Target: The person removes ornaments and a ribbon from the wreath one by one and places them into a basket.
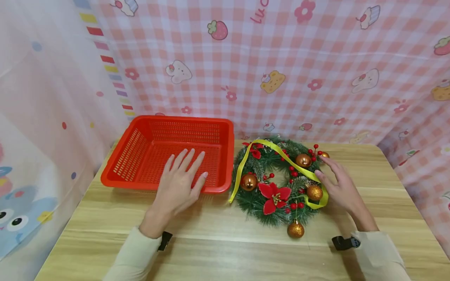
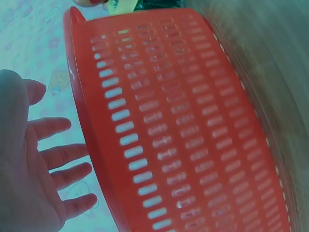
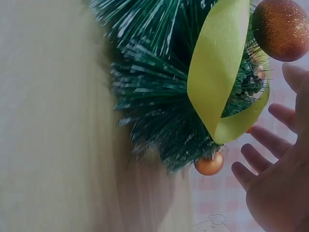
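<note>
A green Christmas wreath [image 1: 258,208] lies on the table to the right of a red plastic basket [image 1: 225,156]. It bears a red poinsettia [image 1: 270,198], red berries and several gold baubles [image 1: 296,229]. A yellow ribbon [image 1: 268,143] runs loosely across its top. My left hand [image 1: 179,185] hovers over the basket's front rim, fingers spread, holding nothing. In the left wrist view its fingertips stand near the basket's rim [image 2: 91,150]. My right hand [image 1: 341,187] is at the wreath's right side, fingers apart, thumb close to the ribbon [image 3: 217,72] and a glittery bauble [image 3: 282,29].
The wooden table [image 1: 225,253] ends at the back against a pink checked curtain [image 1: 246,58]. A white curtain [image 1: 42,97] with coloured dots hangs along the left side. Black wrist bands [image 1: 346,242] sit at both sleeves.
</note>
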Tool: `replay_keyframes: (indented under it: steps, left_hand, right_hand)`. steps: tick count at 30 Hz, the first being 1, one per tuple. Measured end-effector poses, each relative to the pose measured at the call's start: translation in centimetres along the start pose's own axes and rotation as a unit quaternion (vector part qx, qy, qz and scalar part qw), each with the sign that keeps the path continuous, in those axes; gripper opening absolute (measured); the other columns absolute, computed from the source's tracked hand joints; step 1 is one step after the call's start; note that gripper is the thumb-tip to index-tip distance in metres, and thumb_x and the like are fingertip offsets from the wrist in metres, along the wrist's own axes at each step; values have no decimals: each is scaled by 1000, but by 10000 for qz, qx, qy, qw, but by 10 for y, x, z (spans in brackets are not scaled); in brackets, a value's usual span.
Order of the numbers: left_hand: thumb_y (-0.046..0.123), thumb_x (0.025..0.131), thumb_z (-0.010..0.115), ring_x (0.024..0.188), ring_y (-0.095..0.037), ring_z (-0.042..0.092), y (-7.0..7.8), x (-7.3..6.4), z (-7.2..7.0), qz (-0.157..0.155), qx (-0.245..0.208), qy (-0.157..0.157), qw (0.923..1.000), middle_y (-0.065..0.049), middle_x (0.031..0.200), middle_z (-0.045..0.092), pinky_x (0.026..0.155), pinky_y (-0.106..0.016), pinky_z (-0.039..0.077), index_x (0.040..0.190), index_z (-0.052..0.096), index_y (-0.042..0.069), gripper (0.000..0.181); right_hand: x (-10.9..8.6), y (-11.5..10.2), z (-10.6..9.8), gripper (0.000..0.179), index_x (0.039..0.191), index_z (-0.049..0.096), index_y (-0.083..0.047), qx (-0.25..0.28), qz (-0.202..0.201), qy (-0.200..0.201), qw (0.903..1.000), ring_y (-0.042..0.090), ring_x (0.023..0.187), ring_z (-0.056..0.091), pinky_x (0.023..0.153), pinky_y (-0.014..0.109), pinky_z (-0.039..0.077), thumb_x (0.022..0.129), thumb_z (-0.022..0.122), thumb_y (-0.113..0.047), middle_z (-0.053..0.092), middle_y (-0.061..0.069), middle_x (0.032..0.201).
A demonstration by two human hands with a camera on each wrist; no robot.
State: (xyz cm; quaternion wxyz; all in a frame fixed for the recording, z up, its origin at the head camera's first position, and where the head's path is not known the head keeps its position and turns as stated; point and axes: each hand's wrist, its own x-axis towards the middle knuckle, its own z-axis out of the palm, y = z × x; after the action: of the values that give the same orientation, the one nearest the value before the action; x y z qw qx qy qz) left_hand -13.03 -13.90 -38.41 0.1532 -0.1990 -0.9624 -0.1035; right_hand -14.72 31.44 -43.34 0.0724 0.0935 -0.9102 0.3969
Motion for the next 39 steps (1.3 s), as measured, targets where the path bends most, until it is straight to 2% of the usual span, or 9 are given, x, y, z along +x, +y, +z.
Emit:
replay_keyframes:
  steps: [5,9,15,21,25,30,34,36,39]
  left_hand:
    - [43,101,45,144,-36,33,8,3,2,16,-108,-66,9999,-14,154,41,118,-56,21,152,42,16,57]
    - [42,101,45,144,-35,34,15,5,3,65,-251,-96,9996,-14,154,42,118,-55,21,152,42,16,56]
    - [42,102,44,144,-33,34,30,9,6,183,-510,-163,9984,-12,155,41,118,-53,23,152,42,17,56]
    - [40,102,47,142,-32,38,47,12,13,404,-999,93,9941,-12,151,46,117,-51,27,149,47,15,53]
    - [36,100,52,138,-31,43,58,13,18,609,-1270,345,9894,-12,147,51,115,-50,32,146,50,13,51]
    - [33,100,55,134,-29,47,72,16,21,800,-1676,445,9816,-11,144,54,111,-48,38,144,52,12,49]
    - [32,101,53,134,-24,48,83,17,23,709,-2197,237,9727,-8,144,54,109,-44,41,144,52,13,47]
    - [32,102,53,133,-21,48,89,17,24,552,-2608,66,9638,-7,144,53,107,-42,44,144,52,15,45]
    - [31,101,54,130,-19,49,97,18,25,278,-3279,-141,9442,-4,144,53,100,-40,50,144,52,16,45]
  right_hand:
    - [7,0,5,58,152,37,-8,291,-20,-68,9996,48,135,34,104,70,27,102,57,-27,36,24,153]
    - [13,2,9,57,152,38,-7,259,-53,-58,9996,46,130,37,102,68,31,102,57,-27,36,26,150]
    - [18,2,13,62,154,34,-12,130,297,-84,9994,46,120,39,91,63,37,101,56,-35,30,31,143]
    - [22,2,16,70,157,28,-16,67,628,-365,9973,50,127,32,91,67,35,99,57,-43,19,32,151]
    - [24,3,19,77,159,23,-21,197,887,-718,9933,55,137,21,98,76,26,97,59,-47,9,30,156]
    - [25,4,20,81,160,18,-26,385,1195,-1018,9869,58,142,9,100,81,17,95,60,-51,0,27,160]
    - [27,4,21,83,160,13,-30,435,1270,-1101,9848,57,144,5,99,82,15,95,58,-53,-4,25,162]
    - [28,5,22,84,160,10,-31,509,1298,-1127,9838,57,144,3,100,82,14,95,58,-53,-5,24,162]
    - [30,5,23,85,160,7,-33,687,1328,-1130,9823,55,145,0,102,81,12,95,58,-52,-7,22,163]
